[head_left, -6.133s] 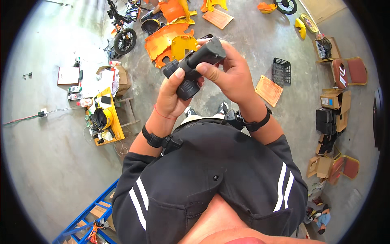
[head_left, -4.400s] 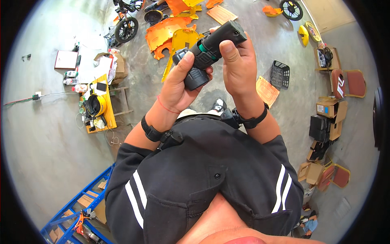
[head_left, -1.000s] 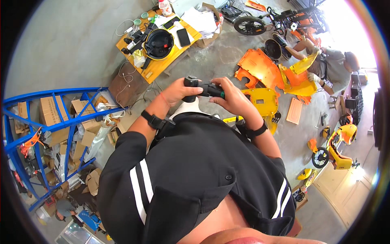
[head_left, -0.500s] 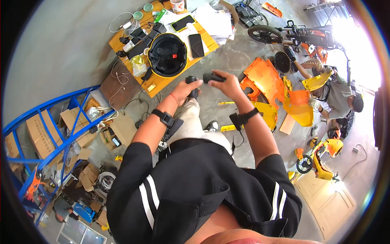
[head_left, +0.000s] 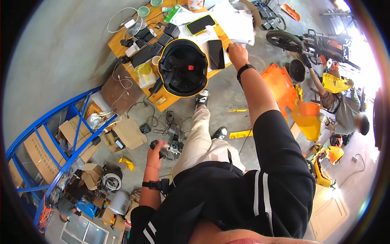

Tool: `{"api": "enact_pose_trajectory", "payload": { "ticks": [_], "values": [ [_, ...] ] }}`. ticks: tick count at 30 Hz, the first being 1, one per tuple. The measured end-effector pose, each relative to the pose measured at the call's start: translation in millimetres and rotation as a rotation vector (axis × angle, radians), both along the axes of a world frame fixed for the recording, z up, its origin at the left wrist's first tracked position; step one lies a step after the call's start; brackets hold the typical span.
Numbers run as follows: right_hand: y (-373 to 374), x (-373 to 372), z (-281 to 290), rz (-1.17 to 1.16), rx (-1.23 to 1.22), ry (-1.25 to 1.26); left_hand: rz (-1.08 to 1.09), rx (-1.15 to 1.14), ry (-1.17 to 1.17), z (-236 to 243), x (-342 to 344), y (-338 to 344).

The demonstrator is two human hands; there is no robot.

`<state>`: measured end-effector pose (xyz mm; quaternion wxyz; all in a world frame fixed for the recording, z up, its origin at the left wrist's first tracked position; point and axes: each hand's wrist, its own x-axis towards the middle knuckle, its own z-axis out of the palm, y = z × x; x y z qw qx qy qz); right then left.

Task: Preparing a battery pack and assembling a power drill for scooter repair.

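Observation:
My left hand [head_left: 152, 157] is low beside my left leg, its fingers closed around a short black cylindrical piece [head_left: 159, 149]; motion blurs it slightly. My right hand [head_left: 239, 55] reaches out to the right edge of the wooden table [head_left: 162, 102]. Its fingers are closed on a dark cylindrical piece [head_left: 230, 48], mostly hidden by the hand. Nearest to that hand lies a black phone [head_left: 216, 55]. Left of the phone, an upturned helmet [head_left: 183, 67] with a yellow rim and black lining sits at the table's front.
Another phone [head_left: 201, 25], papers and black devices share the table. A blue metal rack [head_left: 57, 177] with cardboard boxes stands left; cables [head_left: 170, 128] cross the floor. Orange panels [head_left: 278, 87] lie right, where another person [head_left: 343, 107] works near a motorbike [head_left: 313, 44].
My hands were close together in front of me, each with a black cylindrical piece. They have parted: the left dropped back toward my leg, the right stretched forward to the table edge.

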<state>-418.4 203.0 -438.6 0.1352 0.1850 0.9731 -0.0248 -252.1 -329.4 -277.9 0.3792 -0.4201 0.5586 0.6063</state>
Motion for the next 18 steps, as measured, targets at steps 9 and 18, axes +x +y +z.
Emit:
{"api": "enact_pose_trajectory", "payload": {
  "ticks": [9, 18],
  "values": [
    [7, 10, -15, -0.080, -0.123, 0.052, -0.044, 0.096, -0.046, -3, -1, 19],
    [7, 22, 4, -0.250, -0.347, 0.161, -0.112, 0.122, -0.025, -11, -26, 44]
  ]
}}
